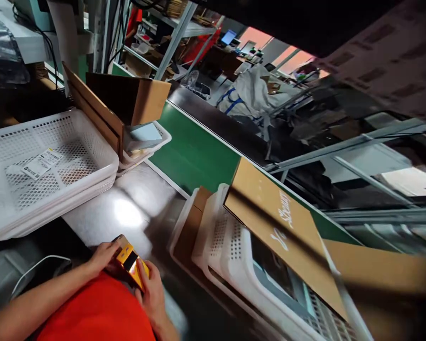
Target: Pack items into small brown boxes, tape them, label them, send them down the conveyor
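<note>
My left hand [105, 255] and my right hand [152, 289] both grip a small yellow, box-shaped item [142, 273] with a dark panel on its top face. Left fingers close round its far end, while the right thumb presses along the near end. It is held low in front of my red top, close to the metal table [131, 199]. I cannot make out exactly what kind of item it is.
Stacked white plastic baskets [108, 166] stand at left, the top one with a printed label [42, 163] inside. Open cardboard [151, 102] rises behind. A green conveyor belt [202, 147] crosses ahead. At right, more baskets [213, 244] carry a lettered carton [280, 222].
</note>
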The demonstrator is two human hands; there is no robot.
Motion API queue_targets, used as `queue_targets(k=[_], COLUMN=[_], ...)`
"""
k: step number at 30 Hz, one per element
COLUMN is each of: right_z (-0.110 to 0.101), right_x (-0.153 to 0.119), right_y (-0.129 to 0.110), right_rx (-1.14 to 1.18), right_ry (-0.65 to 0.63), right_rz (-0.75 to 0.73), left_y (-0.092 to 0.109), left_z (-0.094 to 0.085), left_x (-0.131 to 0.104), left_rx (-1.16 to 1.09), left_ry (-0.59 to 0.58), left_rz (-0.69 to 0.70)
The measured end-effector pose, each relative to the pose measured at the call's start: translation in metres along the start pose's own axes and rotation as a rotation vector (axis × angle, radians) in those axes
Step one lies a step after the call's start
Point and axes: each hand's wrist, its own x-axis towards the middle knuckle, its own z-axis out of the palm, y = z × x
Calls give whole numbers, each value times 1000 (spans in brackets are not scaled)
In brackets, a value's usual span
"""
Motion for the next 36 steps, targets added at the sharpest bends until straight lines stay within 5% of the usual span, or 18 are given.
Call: queue_targets(k=[4,12,19,27,36], right_z=[-13,-19,-18,-54,-50], right_x=[3,2,4,39,38], right_y=[6,0,-6,-30,-28], right_rx=[18,-60,-154,-98,-166], right_ry=[-96,-270,-254,-373,-442], right_rz=[-101,-8,31,69,47], left_y=[8,15,27,21,8], left_z=[15,6,-6,-13,-18], left_x=[-1,3,14,40,43], left_rx=[-121,330,579,641,637], left_ry=[-63,195,288,263,243], left_rz=[-159,1,82,97,147])
